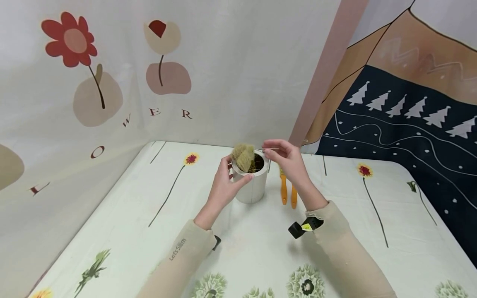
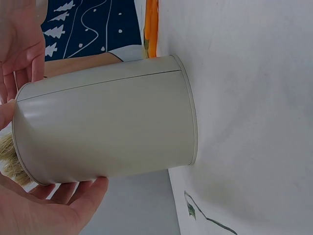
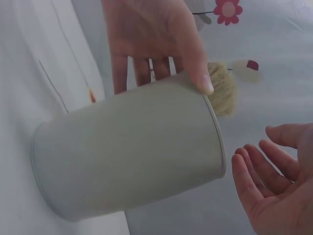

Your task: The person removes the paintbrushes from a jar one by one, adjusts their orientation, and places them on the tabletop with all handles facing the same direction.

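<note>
A pale grey-white cylindrical pot point(image 1: 250, 191) stands on the table. Dry, fluffy beige plant tufts point(image 1: 244, 157) stick out of its left side, and dark soil-like filling point(image 1: 258, 164) shows beside them. My left hand point(image 1: 225, 185) grips the pot by its upper left side, thumb at the near rim and fingers round the wall; the right wrist view shows this left hand point(image 3: 151, 34) too. Just right of the rim hovers my right hand point(image 1: 288, 161), fingers loosely bent. In the right wrist view that hand point(image 3: 279, 186) is apart from the pot, with nothing visible in it.
Two orange-handled tools point(image 1: 284, 191) lie to the right of the pot, their upper ends partly hidden by my right hand. A flower-printed cloth point(image 1: 167, 236) covers the table. Printed hangings point(image 1: 231, 74) rise behind it and on the right.
</note>
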A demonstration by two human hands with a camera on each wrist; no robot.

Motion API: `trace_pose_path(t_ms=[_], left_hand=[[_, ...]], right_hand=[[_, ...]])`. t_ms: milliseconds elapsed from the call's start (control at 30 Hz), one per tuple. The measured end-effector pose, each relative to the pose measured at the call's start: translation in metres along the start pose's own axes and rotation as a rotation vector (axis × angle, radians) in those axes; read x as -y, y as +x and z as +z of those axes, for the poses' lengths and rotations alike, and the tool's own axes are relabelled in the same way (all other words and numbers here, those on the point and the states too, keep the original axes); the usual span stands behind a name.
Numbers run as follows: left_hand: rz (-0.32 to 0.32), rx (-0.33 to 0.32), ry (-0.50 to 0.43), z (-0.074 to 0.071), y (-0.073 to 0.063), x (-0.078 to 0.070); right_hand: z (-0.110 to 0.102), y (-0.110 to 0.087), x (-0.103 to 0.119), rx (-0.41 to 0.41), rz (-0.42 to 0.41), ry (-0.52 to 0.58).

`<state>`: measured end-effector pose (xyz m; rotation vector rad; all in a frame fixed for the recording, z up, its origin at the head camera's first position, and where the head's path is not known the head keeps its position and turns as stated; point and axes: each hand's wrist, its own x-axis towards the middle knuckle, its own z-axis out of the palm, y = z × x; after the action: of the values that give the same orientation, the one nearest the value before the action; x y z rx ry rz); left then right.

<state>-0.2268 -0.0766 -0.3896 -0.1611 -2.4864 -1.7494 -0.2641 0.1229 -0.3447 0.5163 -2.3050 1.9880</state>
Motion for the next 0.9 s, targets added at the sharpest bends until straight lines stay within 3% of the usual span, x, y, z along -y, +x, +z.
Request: trace_pose_path(t_ms=[600,900], left_hand=[[0.008,0.000,0.005,0.000,0.001,0.001],[0.018,-0.005,0.003,0.000,0.001,0.001]], right_hand=[[0.021,0.002,0.002,0.060,-0.044,-0.093],[0.027,0.003,0.001,0.140,-0.026,-0.141]])
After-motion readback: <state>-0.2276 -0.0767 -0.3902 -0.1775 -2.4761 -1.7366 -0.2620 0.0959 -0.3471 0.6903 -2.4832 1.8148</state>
